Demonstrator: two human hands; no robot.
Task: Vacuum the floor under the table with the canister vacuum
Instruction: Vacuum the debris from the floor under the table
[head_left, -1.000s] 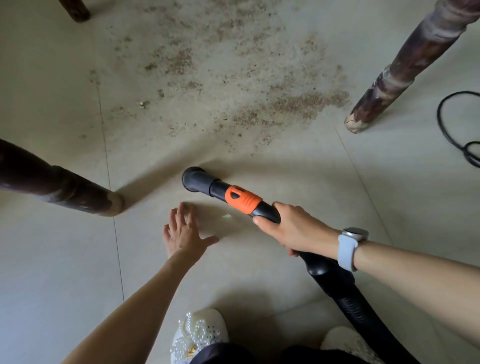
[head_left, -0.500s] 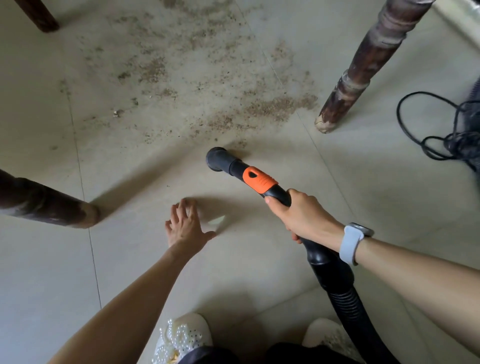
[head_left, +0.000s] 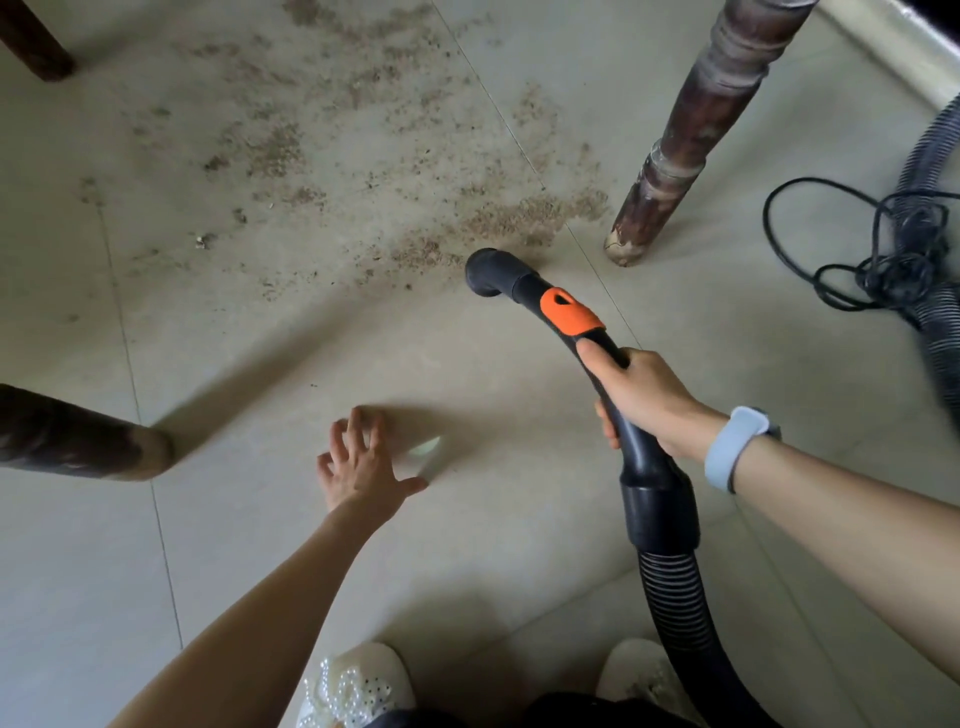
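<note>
My right hand (head_left: 644, 400) grips the black vacuum hose handle (head_left: 639, 457) just below its orange slider (head_left: 569, 314). The black nozzle end (head_left: 491, 273) points down at the near edge of a wide patch of brown dirt (head_left: 374, 156) on the pale tiled floor (head_left: 260, 519). My left hand (head_left: 363, 467) rests on the floor with fingers spread, to the left of the hose. The ribbed hose (head_left: 685, 623) runs back towards me at lower right.
Dark wooden table legs stand at right (head_left: 691, 140), left (head_left: 78, 441) and far top left (head_left: 31, 41). A tangled black power cord (head_left: 883, 249) and more ribbed hose (head_left: 935, 156) lie at the right. My white beaded shoes (head_left: 353, 686) are at the bottom edge.
The nozzle has moved forward and to the right, from bare tile up to the edge of the dirt near the right table leg. My left hand stays planted on the floor.
</note>
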